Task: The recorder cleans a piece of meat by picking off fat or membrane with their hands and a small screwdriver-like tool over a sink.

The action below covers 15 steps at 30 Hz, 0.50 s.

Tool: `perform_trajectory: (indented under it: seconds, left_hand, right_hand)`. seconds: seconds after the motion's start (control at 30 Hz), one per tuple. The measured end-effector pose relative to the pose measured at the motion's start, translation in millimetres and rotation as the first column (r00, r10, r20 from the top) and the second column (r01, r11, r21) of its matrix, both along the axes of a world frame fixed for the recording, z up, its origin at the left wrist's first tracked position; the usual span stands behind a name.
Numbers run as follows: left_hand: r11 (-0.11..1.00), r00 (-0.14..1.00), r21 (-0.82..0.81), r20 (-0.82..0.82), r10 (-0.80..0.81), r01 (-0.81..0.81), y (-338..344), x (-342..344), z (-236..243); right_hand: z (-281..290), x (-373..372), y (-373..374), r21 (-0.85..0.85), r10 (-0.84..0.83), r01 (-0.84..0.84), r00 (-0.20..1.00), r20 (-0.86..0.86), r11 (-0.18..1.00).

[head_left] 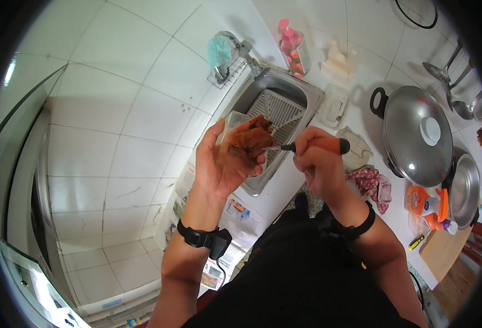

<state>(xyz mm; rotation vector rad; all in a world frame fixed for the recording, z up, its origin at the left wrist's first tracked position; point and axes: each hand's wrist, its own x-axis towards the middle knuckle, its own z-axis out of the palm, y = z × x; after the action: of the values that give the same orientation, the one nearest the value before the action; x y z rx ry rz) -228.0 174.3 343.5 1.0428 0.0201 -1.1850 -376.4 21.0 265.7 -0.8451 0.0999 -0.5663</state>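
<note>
Over the steel sink (310, 98), my left hand (224, 158) cradles a crumpled orange-brown object (252, 134), its material unclear, and a clear plastic piece (234, 117) behind it, partly hidden by the fingers. My right hand (317, 153) is closed round a screwdriver (333, 145) with an orange and black handle; its metal shaft points left into the brown object, where the tip is hard to make out. A grey slatted drain tray (279, 106) lies in the basin below.
Right: lidded wok (415, 131), steel pan (465, 191), orange packages (418, 199), wooden board (443, 257), patterned cloth (377, 191), hanging ladles (462, 109). Back: pink soap bottle (293, 52), tap (257, 68), wire rack (224, 74). Newspapers (235, 213) lie near the sink's front-left end.
</note>
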Motion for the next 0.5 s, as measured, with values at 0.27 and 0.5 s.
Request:
perform_trajectory:
  seconds: [0.27, 0.5]
  left_hand:
    - [0.999, 0.998, 0.041, -0.066, -0.020, 0.022, 1, 5, -3]
    - [0.991, 0.989, 0.032, -0.075, -0.130, 0.132, -3, 4, -1]
  right_hand:
    - [-20, 16, -11, 0.561, 0.246, -0.191, 0.969, -0.023, 0.805]
    - [-54, 13, -30, 0.712, 0.398, -0.366, 0.908, 0.131, 0.599]
